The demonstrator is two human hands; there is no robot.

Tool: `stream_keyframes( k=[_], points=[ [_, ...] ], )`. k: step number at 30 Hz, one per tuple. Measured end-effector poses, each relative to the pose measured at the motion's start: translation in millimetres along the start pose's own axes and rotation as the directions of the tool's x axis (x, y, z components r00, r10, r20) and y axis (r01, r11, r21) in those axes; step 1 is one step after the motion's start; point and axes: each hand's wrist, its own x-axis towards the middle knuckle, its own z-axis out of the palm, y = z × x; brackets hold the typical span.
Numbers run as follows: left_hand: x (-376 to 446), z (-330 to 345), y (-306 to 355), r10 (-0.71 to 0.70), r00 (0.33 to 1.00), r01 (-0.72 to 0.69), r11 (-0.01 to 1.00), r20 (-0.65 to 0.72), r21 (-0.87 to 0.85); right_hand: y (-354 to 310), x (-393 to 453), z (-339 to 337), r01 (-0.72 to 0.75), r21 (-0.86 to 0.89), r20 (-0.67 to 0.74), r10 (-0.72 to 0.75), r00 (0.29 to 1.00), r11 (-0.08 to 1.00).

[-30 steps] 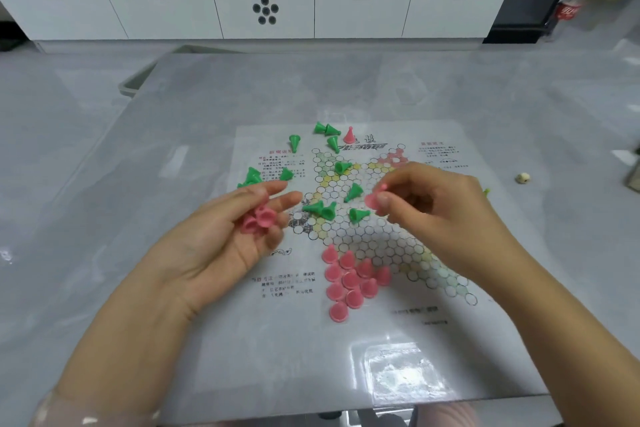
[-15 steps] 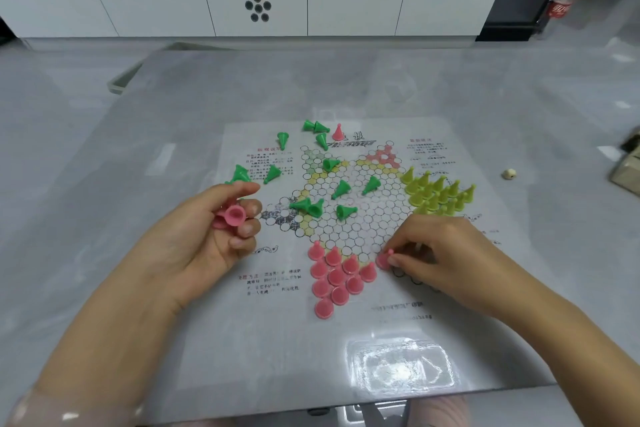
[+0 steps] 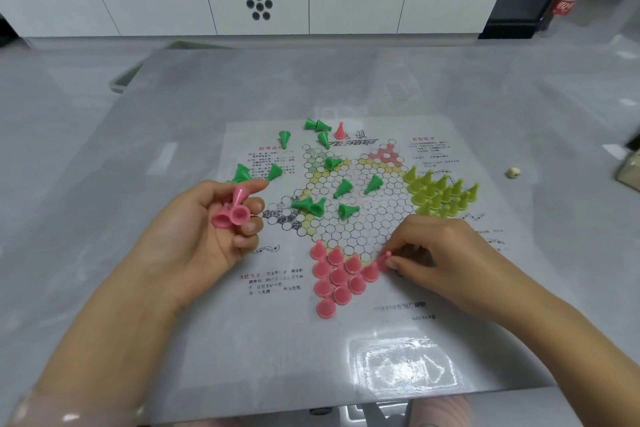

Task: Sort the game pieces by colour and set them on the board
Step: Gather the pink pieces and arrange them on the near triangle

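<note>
Pink pieces [image 3: 334, 276] stand upright in a tight cluster at the 6 o'clock point of the board [image 3: 360, 218], which lies flat on the grey counter [image 3: 173, 107]. Right hand [image 3: 440, 253] pinches one more pink piece [image 3: 383, 261] at the cluster's 3 o'clock edge, just beside its neighbour. Left hand [image 3: 204, 232], raised at 9 o'clock of the board, grips several pink pieces [image 3: 231, 211] between thumb and curled fingers. Green pieces [image 3: 325, 184] lie scattered, mostly tipped over, from centre to 11 o'clock. Yellow pieces [image 3: 440, 192] stand grouped at 3 o'clock. One pink piece [image 3: 340, 131] stands alone at 12 o'clock. A small pale die [image 3: 513, 173] sits off the board, further toward 3 o'clock.
</note>
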Motion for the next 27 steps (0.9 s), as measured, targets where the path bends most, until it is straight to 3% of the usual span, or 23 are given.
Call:
stream_keyframes(
  k=[10,12,18,27],
  points=[
    [-1.7,4.7,-5.7,0.051,0.998,-0.047,0.994,-0.037,0.100,0.4,0.3,-6.0,-0.013,0.039,0.026,0.012,1.000,0.999],
    [-4.4,10.0,-9.4,0.064,0.998,-0.063,0.987,-0.006,0.146,-1.4,1.1,-10.9,-0.013,0.087,-0.036,0.016,0.999,0.996],
    [-12.2,24.6,-21.9,-0.003,0.990,-0.033,0.969,0.144,0.244,-34.3,15.4,-12.9,0.202,0.104,-0.350,-0.155,0.924,0.974],
    [-13.5,30.2,-26.1,0.015,0.992,-0.056,0.944,0.127,0.325,-75.3,28.8,4.6,0.357,0.026,-0.339,-0.328,0.882,0.934]
  ],
)
